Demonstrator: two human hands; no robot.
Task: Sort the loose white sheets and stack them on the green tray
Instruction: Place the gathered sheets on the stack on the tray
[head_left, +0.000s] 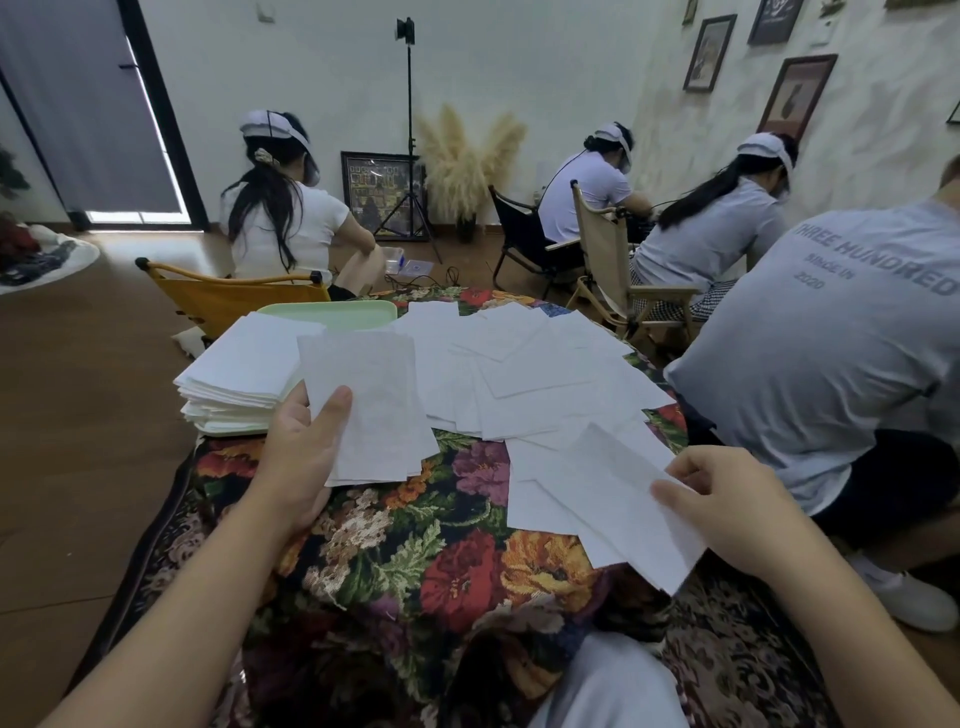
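Head camera view, looking forward and down over a tabletop covered by a dark floral tapestry cloth (415, 545).

The left hand (298, 457), at about 9 o'clock from the picture's centre, grips a small bundle of thin white paper sheets (369, 405), thumb on top and fingers underneath, holding them raised and tilted above the cloth.

The right hand (727, 509), at about 4 o'clock, pinches a single long white paper sheet (613, 499) by its near corner between thumb and curled fingers.

Between the hands, reaching toward 12 and 1 o'clock, many loose white sheets (530, 364) lie spread and overlapping on the cloth.

At 10 o'clock a thick, fairly even stack of white sheets (239, 374) sits on a pale green plastic tray (332, 314), whose far rim shows behind the stack and whose near edge peeks out beneath it.

Beyond the tabletop, four other people sit or crouch with their backs turned; the nearest, at 3 o'clock, wears a grey printed T-shirt (841, 332). A yellow folding chair (234, 296) stands just behind the tray, and a black light stand (410, 140) rises against the far wall.
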